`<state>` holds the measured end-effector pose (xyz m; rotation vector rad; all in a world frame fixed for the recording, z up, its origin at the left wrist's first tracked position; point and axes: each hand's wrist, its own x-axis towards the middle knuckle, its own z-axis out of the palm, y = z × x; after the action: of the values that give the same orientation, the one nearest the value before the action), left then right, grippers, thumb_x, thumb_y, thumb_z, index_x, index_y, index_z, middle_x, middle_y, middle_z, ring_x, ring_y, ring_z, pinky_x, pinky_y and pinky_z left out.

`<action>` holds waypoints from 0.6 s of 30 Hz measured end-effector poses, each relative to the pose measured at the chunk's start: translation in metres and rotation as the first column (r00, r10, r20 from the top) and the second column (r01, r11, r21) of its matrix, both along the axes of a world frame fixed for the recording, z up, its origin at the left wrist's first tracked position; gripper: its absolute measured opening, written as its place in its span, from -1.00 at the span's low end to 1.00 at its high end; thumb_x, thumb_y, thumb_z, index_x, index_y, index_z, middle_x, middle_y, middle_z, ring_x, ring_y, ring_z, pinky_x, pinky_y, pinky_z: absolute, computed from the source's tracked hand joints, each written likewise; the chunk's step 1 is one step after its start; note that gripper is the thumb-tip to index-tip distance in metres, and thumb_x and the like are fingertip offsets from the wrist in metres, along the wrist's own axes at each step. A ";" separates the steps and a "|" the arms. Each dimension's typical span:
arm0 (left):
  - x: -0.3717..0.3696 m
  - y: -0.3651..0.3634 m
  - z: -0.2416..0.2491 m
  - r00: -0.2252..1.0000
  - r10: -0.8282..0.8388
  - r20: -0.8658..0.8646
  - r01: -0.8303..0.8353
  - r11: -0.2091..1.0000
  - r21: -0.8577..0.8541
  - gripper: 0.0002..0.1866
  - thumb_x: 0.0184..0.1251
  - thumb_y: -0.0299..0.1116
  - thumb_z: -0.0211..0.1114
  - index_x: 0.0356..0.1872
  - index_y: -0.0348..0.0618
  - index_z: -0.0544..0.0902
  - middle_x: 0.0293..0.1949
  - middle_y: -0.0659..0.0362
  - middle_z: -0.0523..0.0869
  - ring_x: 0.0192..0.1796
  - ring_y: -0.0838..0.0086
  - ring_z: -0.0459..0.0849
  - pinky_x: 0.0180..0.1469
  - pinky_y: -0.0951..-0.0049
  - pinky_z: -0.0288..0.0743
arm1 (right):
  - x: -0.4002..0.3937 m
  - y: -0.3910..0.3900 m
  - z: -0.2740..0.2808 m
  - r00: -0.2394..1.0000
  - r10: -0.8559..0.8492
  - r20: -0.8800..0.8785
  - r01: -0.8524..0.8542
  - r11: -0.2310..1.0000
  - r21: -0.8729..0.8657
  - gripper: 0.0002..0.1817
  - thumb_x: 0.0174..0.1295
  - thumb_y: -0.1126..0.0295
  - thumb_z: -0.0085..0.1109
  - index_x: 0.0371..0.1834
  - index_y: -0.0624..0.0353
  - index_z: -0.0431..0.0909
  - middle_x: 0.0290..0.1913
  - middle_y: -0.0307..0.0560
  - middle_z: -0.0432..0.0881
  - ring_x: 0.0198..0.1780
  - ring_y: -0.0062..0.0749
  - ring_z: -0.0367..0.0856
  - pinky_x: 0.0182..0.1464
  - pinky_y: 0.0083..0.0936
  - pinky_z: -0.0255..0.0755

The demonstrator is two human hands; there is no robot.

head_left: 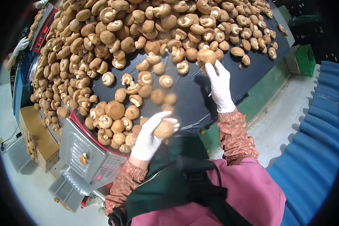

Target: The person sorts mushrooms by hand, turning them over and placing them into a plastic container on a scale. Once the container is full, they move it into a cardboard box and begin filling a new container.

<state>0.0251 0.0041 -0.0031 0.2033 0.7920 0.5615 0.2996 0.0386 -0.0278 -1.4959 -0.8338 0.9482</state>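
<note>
Both of my hands wear white gloves. My left hand (150, 136) is closed around a brown mushroom (164, 129) near the front edge of the dark table. Farther out to the right, my right hand (219, 84) grips another mushroom (206, 57) between thumb and fingers, beside the big heap. That heap of mushrooms (147, 28) covers the far and left parts of the table, some caps up, some stems up. Loose mushrooms (165, 81) lie between my hands, and a smaller group (115, 110) sits just left of my left hand.
A weighing scale (83, 152) with one mushroom on its plate stands at the left, above clear plastic trays (66, 190). Nearby is a cardboard box (35, 135). Another person's gloved hand (22, 45) is by a second scale (43, 32). A green crate (304, 60) and blue corrugated sheeting (312, 139) lie right.
</note>
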 end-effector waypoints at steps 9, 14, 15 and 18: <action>0.004 0.000 0.000 1.000 -0.005 0.022 0.005 1.000 0.003 -0.50 0.53 -0.22 0.21 0.29 -0.43 0.48 0.12 -0.17 0.68 0.19 0.04 0.68 0.28 0.04 0.59 | 0.003 -0.028 0.002 0.790 0.167 -0.590 -0.155 0.985 0.072 -0.44 0.54 -0.02 0.09 0.14 0.37 0.60 -0.12 -0.01 0.75 -0.13 -0.46 0.67 -0.07 -0.53 0.52; 0.005 -0.001 -0.002 0.996 0.016 0.088 -0.015 1.000 -0.020 -0.54 0.53 -0.29 0.22 0.29 -0.41 0.51 0.11 -0.15 0.71 0.07 0.15 0.76 0.21 0.19 0.64 | 0.003 -0.037 0.004 0.820 0.133 -0.557 -0.181 0.983 -0.031 -0.47 0.53 -0.02 0.10 0.03 0.34 0.67 -0.22 -0.05 0.75 -0.20 -0.51 0.65 -0.12 -0.57 0.49; 0.005 -0.001 -0.002 0.996 0.014 0.088 -0.012 1.000 -0.018 -0.54 0.52 -0.30 0.23 0.30 -0.41 0.51 0.10 -0.14 0.72 0.05 0.16 0.76 0.20 0.20 0.64 | 0.005 -0.040 0.006 0.833 0.133 -0.537 -0.189 0.981 -0.050 -0.47 0.53 -0.02 0.11 0.01 0.33 0.68 -0.22 -0.06 0.76 -0.22 -0.52 0.64 -0.12 -0.57 0.48; 0.011 0.000 0.004 0.998 -0.065 0.026 0.064 0.997 0.036 -0.55 0.52 -0.31 0.22 0.29 -0.41 0.51 0.04 -0.12 0.75 0.04 0.17 0.77 0.18 0.22 0.65 | 0.010 -0.051 0.012 0.869 0.265 -0.418 -0.332 0.938 -0.095 -0.48 0.51 -0.04 0.12 -0.01 0.30 0.70 -0.21 -0.07 0.77 -0.24 -0.55 0.64 -0.12 -0.57 0.48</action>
<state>0.0363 0.0042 0.0005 0.2525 0.7472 0.5164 0.3096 -0.0127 -0.0154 -1.2605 -0.7076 1.5316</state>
